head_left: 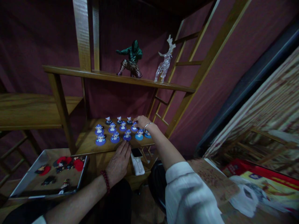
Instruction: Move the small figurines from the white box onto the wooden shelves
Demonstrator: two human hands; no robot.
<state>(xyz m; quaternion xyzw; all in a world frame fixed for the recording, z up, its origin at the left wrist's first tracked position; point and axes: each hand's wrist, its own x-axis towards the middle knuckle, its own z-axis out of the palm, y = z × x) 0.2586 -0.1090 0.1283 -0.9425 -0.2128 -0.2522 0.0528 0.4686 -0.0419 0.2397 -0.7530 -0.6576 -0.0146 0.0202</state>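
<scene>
My right hand (142,122), with a silver bangle at the wrist, reaches over the lower shelf. Its fingers are closed at a small purple-based figurine (134,127) near the right end of the second row. My left hand (120,157), wearing dark red beads, lies flat at the shelf's front edge with its fingers stretched out. Just beyond its fingertips stands another purple figurine (127,136). Beside it are a blue-based figurine (139,135) and a partly covered one (147,133). Several similar figurines fill the rows to the left, and small dark-based figures (119,120) line the back.
An open box (85,168) with red and black figurines stands at lower left. A white object with a dark screen (136,152) lies right of my left hand. Above, a green-hooded statue (133,57) and a clear deer (164,63) stand on the upper shelf (105,75).
</scene>
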